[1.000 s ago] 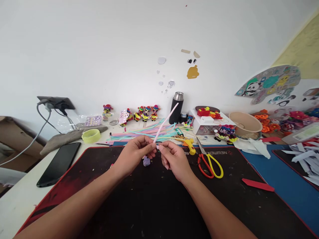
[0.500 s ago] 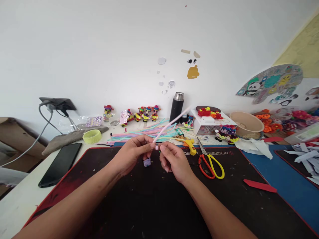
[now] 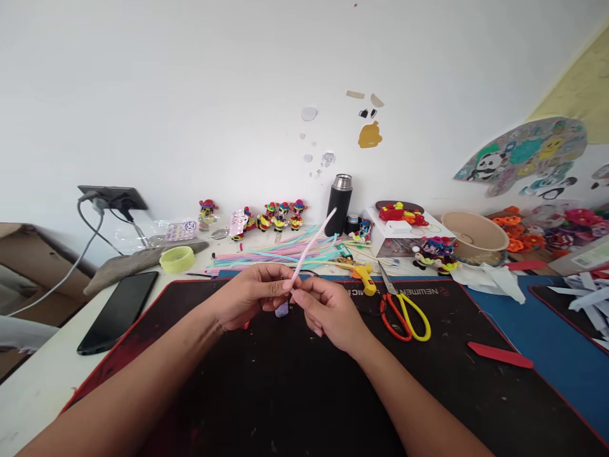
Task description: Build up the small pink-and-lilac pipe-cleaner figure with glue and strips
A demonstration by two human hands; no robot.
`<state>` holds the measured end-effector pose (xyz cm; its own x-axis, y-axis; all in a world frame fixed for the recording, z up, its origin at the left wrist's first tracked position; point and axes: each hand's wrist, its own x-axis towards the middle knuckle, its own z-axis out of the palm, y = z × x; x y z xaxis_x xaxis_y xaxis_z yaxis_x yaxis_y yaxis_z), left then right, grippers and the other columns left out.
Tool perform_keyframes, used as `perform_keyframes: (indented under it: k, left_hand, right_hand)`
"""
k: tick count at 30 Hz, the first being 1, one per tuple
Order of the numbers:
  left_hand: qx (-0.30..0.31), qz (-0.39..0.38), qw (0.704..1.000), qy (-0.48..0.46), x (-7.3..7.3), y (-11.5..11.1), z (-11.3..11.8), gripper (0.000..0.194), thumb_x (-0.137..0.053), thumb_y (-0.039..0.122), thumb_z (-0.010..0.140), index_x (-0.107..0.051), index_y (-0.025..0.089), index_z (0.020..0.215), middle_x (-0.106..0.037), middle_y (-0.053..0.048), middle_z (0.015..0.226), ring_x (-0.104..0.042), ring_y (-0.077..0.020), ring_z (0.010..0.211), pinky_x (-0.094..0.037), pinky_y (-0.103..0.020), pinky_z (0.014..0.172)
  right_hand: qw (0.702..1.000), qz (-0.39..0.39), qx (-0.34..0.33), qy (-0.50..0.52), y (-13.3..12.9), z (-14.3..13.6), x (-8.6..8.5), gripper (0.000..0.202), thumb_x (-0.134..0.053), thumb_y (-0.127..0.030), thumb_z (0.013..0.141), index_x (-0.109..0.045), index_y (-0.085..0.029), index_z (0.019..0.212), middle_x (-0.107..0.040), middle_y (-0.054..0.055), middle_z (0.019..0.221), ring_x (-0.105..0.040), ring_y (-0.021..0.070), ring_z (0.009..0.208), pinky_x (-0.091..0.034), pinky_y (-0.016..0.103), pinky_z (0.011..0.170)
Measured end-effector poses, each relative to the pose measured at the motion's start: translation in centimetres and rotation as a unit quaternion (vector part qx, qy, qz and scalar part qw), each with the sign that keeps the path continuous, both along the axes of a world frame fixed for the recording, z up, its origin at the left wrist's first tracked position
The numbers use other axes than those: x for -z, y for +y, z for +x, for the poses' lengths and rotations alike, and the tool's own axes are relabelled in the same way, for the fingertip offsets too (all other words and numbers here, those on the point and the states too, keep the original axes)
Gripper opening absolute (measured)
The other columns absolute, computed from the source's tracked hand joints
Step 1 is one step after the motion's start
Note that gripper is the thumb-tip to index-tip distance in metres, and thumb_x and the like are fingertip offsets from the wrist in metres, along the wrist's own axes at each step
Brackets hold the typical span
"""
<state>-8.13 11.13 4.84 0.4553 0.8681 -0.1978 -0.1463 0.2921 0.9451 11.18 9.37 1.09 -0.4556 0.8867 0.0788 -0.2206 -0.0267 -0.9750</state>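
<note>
Above the black mat (image 3: pixel 285 393), my left hand (image 3: pixel 259 292) pinches the lower end of a pale pink pipe cleaner (image 3: pixel 311 244), which rises up and to the right with its free tip near the black flask. My right hand (image 3: pixel 328 311) meets it at the same end, thumb and forefinger closed at the stem's base; the fingertips of both hands touch or nearly touch. A small purple piece (image 3: pixel 282 310) lies on the mat just behind my hands, partly hidden by them.
Scissors (image 3: pixel 404 316) and a yellow glue gun (image 3: pixel 365 278) lie right of my hands. Behind are pastel pipe cleaners (image 3: pixel 266 255), small dolls (image 3: pixel 280 217) and the flask (image 3: pixel 339 206). A phone (image 3: pixel 117 312) lies left, a red strip (image 3: pixel 500 355) right.
My right hand has moved slightly left, closing in on my left fingertips. The pipe cleaner stands steeper, its tip further left and lower. The purple piece is more covered.
</note>
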Motion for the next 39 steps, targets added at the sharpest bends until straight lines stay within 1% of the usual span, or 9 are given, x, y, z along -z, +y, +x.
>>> perform_keyframes:
  k: [4, 10, 12, 14, 17, 21, 24, 28, 39]
  left_hand:
    - [-0.025, 0.007, 0.999, -0.033, 0.3, 0.2, 0.2, 0.038, -0.097, 0.037, 0.065, -0.070, 0.016, 0.079, -0.061, 0.001, 0.063, -0.050, -0.0083, 0.053, -0.036, -0.018, 0.046]
    - [-0.144, 0.172, 0.974, 0.002, 1.4, -1.0, 2.0, 0.032, -0.085, 0.043, 0.082, -0.067, 0.017, 0.085, -0.066, 0.001, 0.067, -0.058, -0.0102, 0.056, -0.047, -0.021, 0.052]
    - [-0.161, 0.204, 0.966, 0.017, 1.6, -1.2, 2.3, 0.031, -0.082, 0.043, 0.085, -0.066, 0.017, 0.086, -0.066, 0.002, 0.069, -0.058, -0.0102, 0.056, -0.049, -0.021, 0.052]
    - [-0.148, 0.204, 0.967, 0.027, 1.4, -1.2, 2.1, 0.031, -0.081, 0.043, 0.086, -0.066, 0.017, 0.086, -0.066, 0.002, 0.068, -0.059, -0.0104, 0.057, -0.049, -0.021, 0.053]
    - [-0.088, 0.174, 0.980, 0.040, 0.7, -0.6, 1.2, 0.031, -0.084, 0.042, 0.083, -0.067, 0.016, 0.087, -0.067, 0.002, 0.066, -0.059, -0.0109, 0.057, -0.049, -0.021, 0.053]
    - [-0.025, 0.163, 0.985, 0.055, -0.4, 0.0, 0.1, 0.032, -0.086, 0.040, 0.081, -0.068, 0.015, 0.087, -0.072, -0.001, 0.073, -0.061, -0.0109, 0.058, -0.049, -0.021, 0.053]
    - [-0.030, 0.179, 0.981, 0.069, -0.7, 0.1, -0.3, 0.030, -0.084, 0.040, 0.084, -0.068, 0.014, 0.088, -0.074, -0.003, 0.074, -0.063, -0.0127, 0.061, -0.050, -0.022, 0.055]
    - [-0.053, 0.196, 0.976, 0.083, -0.6, 0.2, -0.5, 0.029, -0.080, 0.041, 0.088, -0.068, 0.015, 0.090, -0.073, -0.004, 0.073, -0.065, -0.0137, 0.064, -0.050, -0.023, 0.058]
    - [-0.028, 0.202, 0.972, 0.118, -0.3, 0.0, 0.0, 0.030, -0.080, 0.043, 0.086, -0.068, 0.015, 0.091, -0.071, -0.002, 0.072, -0.061, -0.0133, 0.064, -0.050, -0.024, 0.060]
  right_hand:
    - [1.000, -0.021, 0.007, 0.019, 0.1, 0.0, -0.2, 0.038, -0.076, -0.056, 0.088, -0.065, -0.019, 0.084, -0.041, -0.013, 0.044, -0.034, 0.0062, 0.034, -0.026, 0.020, 0.036]
    - [0.997, -0.027, 0.043, 0.064, 0.4, -0.2, 0.1, 0.034, -0.074, -0.050, 0.092, -0.068, -0.018, 0.083, -0.036, -0.013, 0.044, -0.027, 0.0040, 0.034, -0.023, 0.019, 0.035]
    - [0.996, -0.029, 0.044, 0.071, 0.3, -0.3, 0.2, 0.034, -0.074, -0.049, 0.092, -0.068, -0.018, 0.083, -0.036, -0.013, 0.044, -0.025, 0.0037, 0.034, -0.023, 0.018, 0.035]
    - [0.995, -0.034, 0.048, 0.074, 0.3, -0.3, 0.3, 0.034, -0.075, -0.049, 0.092, -0.069, -0.018, 0.084, -0.035, -0.013, 0.044, -0.025, 0.0037, 0.034, -0.023, 0.018, 0.035]
    - [0.995, -0.041, 0.055, 0.072, 0.3, -0.1, 0.2, 0.033, -0.076, -0.050, 0.091, -0.069, -0.018, 0.085, -0.035, -0.013, 0.045, -0.026, 0.0040, 0.035, -0.024, 0.018, 0.036]
    - [0.997, -0.043, 0.028, 0.056, 0.4, 0.2, 0.2, 0.034, -0.073, -0.051, 0.093, -0.070, -0.018, 0.086, -0.040, -0.012, 0.046, -0.031, 0.0047, 0.035, -0.023, 0.019, 0.037]
    - [0.998, -0.045, 0.021, 0.046, 0.5, 0.5, 0.2, 0.037, -0.069, -0.054, 0.095, -0.070, -0.018, 0.090, -0.047, -0.009, 0.049, -0.036, 0.0058, 0.035, -0.020, 0.019, 0.036]
    - [0.996, -0.044, 0.046, 0.054, 0.7, 0.9, 0.3, 0.039, -0.065, -0.056, 0.097, -0.069, -0.017, 0.094, -0.050, -0.007, 0.053, -0.038, 0.0063, 0.037, -0.018, 0.020, 0.036]
    - [0.997, -0.045, 0.051, 0.045, 0.7, 0.7, 0.3, 0.035, -0.069, -0.054, 0.095, -0.064, -0.019, 0.090, -0.052, -0.008, 0.053, -0.038, 0.0063, 0.036, -0.018, 0.019, 0.036]
